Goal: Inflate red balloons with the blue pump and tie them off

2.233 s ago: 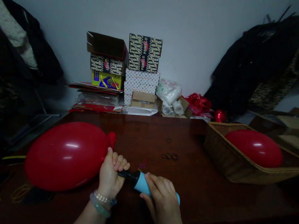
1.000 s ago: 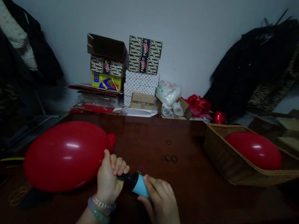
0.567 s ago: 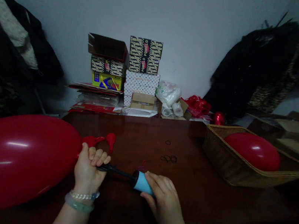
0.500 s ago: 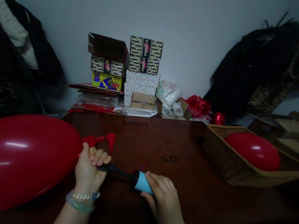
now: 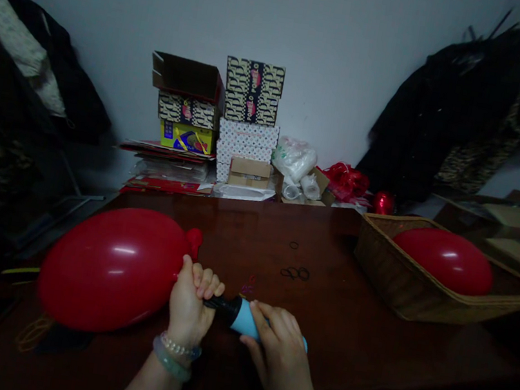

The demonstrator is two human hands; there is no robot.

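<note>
My left hand (image 5: 196, 293), with bracelets at the wrist, is closed round the black end of a blue-and-black balloon pump (image 5: 241, 317). A large inflated red balloon (image 5: 112, 270) lies to its left, its neck running into that fist; whether it fits over the nozzle is hidden by my fingers. My right hand (image 5: 280, 348) wraps the pump's blue barrel. Only a short stretch of black shows between the two hands. An uninflated red balloon (image 5: 195, 239) lies on the table just beyond the big one.
A wicker basket (image 5: 392, 290) on the right of the dark table (image 5: 323, 230) holds another inflated red balloon (image 5: 445, 260). Several black rubber bands (image 5: 294, 272) lie mid-table, yellowish bands (image 5: 31, 333) at the left. Stacked boxes (image 5: 251, 106) stand by the wall.
My left hand has moved right, toward my right hand, shortening the pump. The balloon has come along rightward and appears much smaller in view, uncovering the table's left side.
</note>
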